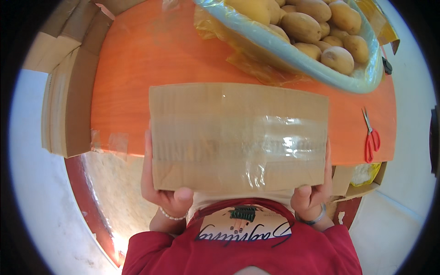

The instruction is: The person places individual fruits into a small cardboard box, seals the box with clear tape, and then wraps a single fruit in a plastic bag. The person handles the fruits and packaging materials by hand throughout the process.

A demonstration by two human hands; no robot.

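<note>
A closed cardboard box (237,137), its face covered with clear packing tape, is held level in front of my body. My left hand (172,196) grips its left end, fingers along the side and thumb at the near edge, with a beaded bracelet at the wrist. On the opposite end my right hand (312,194) holds the box the same way, a metal bangle on that wrist. Beyond the box, potatoes (300,27) fill a plastic-lined container (271,43). Scissors with red handles (372,141) lie to the right of the box.
The orange tabletop (120,79) spreads behind the box, with bits of clear tape (118,142) at its near left edge. Flattened cardboard (80,103) stands along the left side. A black object (387,65) lies at the right edge, and an open carton (378,178) sits below the table.
</note>
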